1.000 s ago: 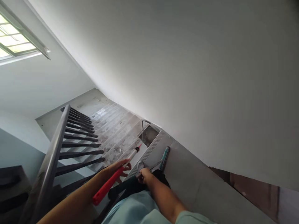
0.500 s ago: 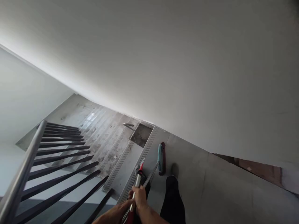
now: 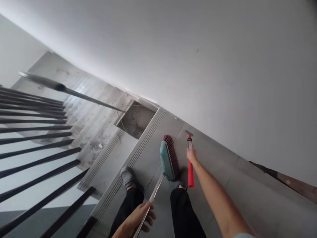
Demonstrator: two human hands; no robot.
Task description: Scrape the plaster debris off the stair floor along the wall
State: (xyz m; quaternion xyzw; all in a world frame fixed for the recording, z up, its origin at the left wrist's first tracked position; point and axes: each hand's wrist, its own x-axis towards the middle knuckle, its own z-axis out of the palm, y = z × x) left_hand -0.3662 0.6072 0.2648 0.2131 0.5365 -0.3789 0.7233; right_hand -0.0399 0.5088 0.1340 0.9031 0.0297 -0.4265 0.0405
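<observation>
My left hand (image 3: 141,215) is loosely closed on the silver handle of a broom (image 3: 166,162); some fingers stick out beyond the pole. The broom's teal head with dark red bristles rests on the landing between my feet. Farther right, my right hand (image 3: 192,153) grips a scraper (image 3: 190,172) by its shaft, its flat blade pointing away and its red handle end toward me. Ahead on the stairs lies a square grey dustpan (image 3: 139,119), whose long pole with a dark grip slants up to the left.
Dusty steps (image 3: 94,138) with debris descend at the left beside a dark-barred railing (image 3: 37,145). A pale wall (image 3: 210,66) borders the landing (image 3: 213,205). My shoe (image 3: 127,176) is near the grooved top edge. A brown flat piece (image 3: 287,183) lies by the wall at right.
My hands have moved apart: the right has carried the scraper out to the right, while the left keeps the broom handle. The dustpan and its pole appear closer.
</observation>
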